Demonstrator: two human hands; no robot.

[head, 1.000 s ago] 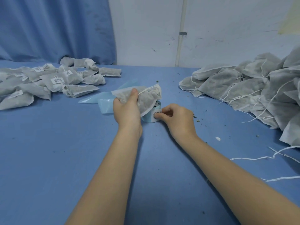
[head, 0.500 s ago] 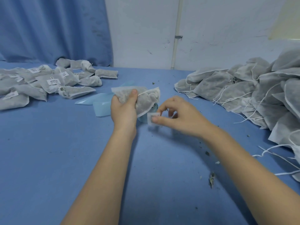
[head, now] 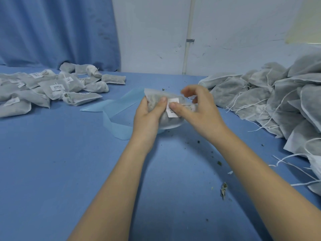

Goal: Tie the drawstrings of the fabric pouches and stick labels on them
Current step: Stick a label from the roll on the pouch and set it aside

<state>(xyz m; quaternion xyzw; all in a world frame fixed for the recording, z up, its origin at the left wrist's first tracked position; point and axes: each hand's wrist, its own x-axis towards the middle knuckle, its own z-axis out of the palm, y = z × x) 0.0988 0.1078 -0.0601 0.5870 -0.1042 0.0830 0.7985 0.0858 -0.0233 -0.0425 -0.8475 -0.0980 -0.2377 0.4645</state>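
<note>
The left hand has its grip closed round a filled grey pouch, thumb lying across the pouch's front and the fingers hidden behind it. The right hand presses its thumb flat on a white barcode label on the pouch's face; its other fingers are loosely curled above the label, blurred, and whether they pinch anything I cannot tell. The pouch is held just above the blue desk. Left of the pouch and touching the desk, a pale blue backing strip loops away. Farther left of the pouch lies a scatter of labelled pouches. Right of the pouch rises a heap of unlabelled pouches with loose white drawstrings trailing. Dark crumbs dot the desk nearer the person than the pouch.
</note>
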